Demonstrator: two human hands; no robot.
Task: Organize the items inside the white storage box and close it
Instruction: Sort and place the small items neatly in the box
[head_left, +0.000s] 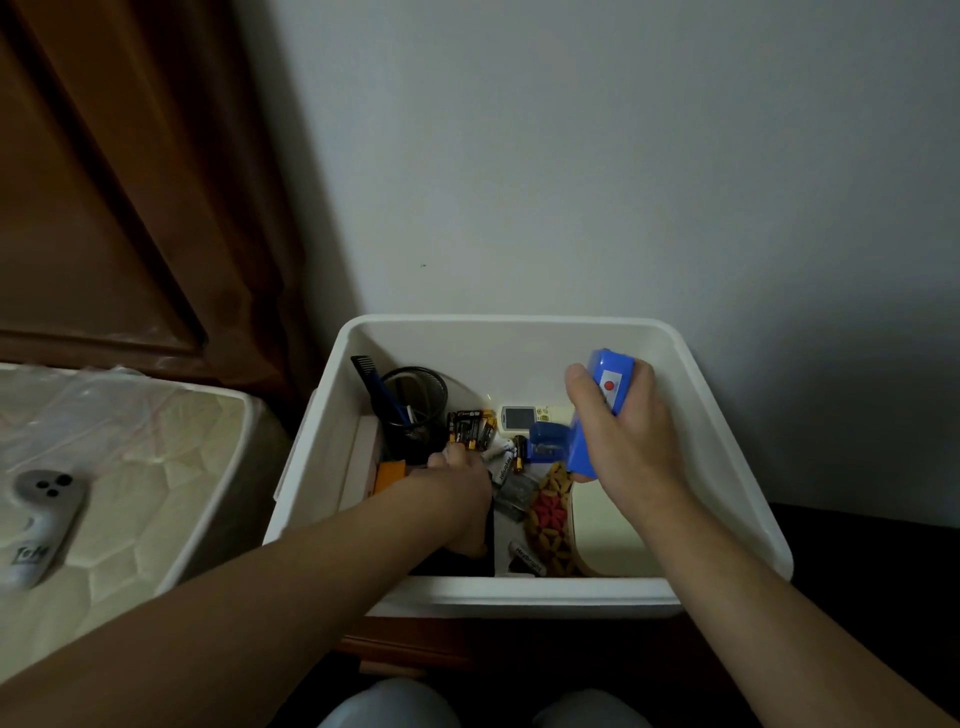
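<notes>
The white storage box (727, 441) stands open against the wall with no lid on it. My right hand (623, 436) holds a blue rectangular case (605, 400) with a red dot label, raised over the box's right half. My left hand (462, 473) reaches down into the middle of the box, next to a pack of batteries (470, 427); its fingers are hidden, so what it touches is unclear. Inside lie a black mesh pen cup (415, 400) with a dark comb (371, 384), a white remote (519, 417), a blue stapler (548, 440), loose batteries (501, 462) and a patterned wooden piece (550, 519).
A mattress (130, 467) lies to the left with a grey device (41, 519) on it. A brown wooden headboard (104, 182) rises behind it. The grey wall (623, 156) is directly behind the box. The box rests on a wooden surface (441, 644); my knees (389, 706) show below.
</notes>
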